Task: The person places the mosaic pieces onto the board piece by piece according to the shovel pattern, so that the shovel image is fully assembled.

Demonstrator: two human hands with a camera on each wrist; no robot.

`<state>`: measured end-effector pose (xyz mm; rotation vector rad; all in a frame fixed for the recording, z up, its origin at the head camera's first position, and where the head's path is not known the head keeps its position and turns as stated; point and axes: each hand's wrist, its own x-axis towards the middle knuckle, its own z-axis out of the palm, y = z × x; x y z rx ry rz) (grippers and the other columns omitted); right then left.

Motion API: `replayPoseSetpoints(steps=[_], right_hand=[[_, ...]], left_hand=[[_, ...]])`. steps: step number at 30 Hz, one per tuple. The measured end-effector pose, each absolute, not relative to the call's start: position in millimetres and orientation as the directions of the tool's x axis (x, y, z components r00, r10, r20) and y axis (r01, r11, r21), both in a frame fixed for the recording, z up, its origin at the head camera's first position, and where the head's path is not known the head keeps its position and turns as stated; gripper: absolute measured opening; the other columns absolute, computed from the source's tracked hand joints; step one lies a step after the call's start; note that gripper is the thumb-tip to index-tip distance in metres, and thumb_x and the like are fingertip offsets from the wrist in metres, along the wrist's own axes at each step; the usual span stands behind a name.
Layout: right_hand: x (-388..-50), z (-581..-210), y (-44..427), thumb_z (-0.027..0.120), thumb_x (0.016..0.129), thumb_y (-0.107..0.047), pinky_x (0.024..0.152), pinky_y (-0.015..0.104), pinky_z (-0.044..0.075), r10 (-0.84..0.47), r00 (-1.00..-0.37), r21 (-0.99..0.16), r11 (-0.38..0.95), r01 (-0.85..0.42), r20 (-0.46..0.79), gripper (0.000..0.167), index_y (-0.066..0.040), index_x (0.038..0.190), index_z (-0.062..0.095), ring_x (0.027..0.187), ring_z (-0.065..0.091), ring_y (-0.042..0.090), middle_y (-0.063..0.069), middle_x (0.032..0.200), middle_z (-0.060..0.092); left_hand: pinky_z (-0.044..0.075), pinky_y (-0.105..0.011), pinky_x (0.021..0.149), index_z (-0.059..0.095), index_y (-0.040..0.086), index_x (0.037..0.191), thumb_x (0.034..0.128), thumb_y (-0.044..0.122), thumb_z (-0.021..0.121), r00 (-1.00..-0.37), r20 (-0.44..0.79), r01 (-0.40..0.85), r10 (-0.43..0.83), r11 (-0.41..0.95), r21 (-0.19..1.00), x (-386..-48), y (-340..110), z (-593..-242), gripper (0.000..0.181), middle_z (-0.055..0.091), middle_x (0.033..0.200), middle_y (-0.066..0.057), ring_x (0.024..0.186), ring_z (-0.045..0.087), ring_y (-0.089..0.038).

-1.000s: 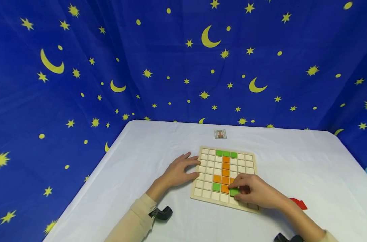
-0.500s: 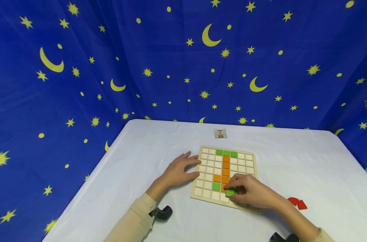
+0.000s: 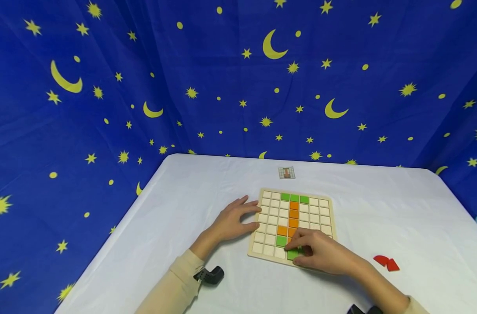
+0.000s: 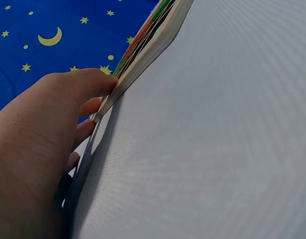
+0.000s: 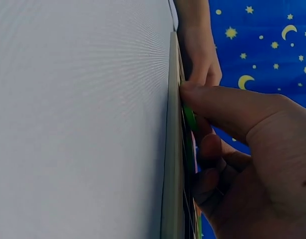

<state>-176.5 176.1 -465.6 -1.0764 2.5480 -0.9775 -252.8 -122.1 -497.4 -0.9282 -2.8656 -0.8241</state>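
A square wooden board [image 3: 257, 254] with a grid of pale squares lies on the table. Three green tiles [image 3: 294, 198] line its far row, and an orange column [image 3: 293, 214] runs down from them. Another orange tile [image 3: 282, 230] and a green tile [image 3: 281, 241] sit left of the column. My right hand [image 3: 327, 253] pinches a green tile [image 3: 292, 255] between thumb and fingers over the near rows, covering squares there. In the right wrist view this tile [image 5: 189, 117] looks tilted at the board's edge. My left hand [image 3: 231, 222] touches the board's left edge, fingers spread.
Beyond the board lies a small card [image 3: 286, 172] with a gridded picture. Two red pieces [image 3: 386, 263] rest on the white tabletop [image 3: 207, 183] to the right. A blue curtain [image 3: 222, 65] with yellow stars and moons hangs behind the table.
My right hand has moved left and slightly nearer with the green tile, from right of the orange column to below its near end. The left hand stays in place.
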Motion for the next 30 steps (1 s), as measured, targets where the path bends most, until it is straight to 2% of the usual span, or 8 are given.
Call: replayPoseSetpoints(steps=[8,30], right_hand=[[-174.7,-463.6,173.9,0.076,0.083,-0.033,0.059,0.020,0.045,-0.687,-0.725,-0.645,0.532,-0.549,0.051,0.025,-0.029,0.108,0.073,0.071,0.051,0.005,-0.015,0.095,0.059],[-173.7,-463.4,183.2,0.075,0.085,-0.028,0.060,0.021,0.045,-0.677,-0.730,-0.639,0.522,-0.564,0.091,0.023,-0.029,0.107,0.073,0.072,0.054,0.007,-0.016,0.095,0.062]], left_hand=[[0.021,-0.045,0.112,0.060,0.032,0.131,0.0877,0.056,0.060,-0.828,0.155,0.540,0.539,0.691,0.481,-253.5,-121.5,-495.9,0.049,0.043,0.145,0.014,0.142,0.021,-0.018],[0.023,-0.050,0.111,0.060,0.031,0.131,0.0879,0.056,0.059,-0.825,0.166,0.546,0.541,0.684,0.484,-252.0,-121.9,-496.3,0.050,0.043,0.145,0.014,0.142,0.022,-0.019]])
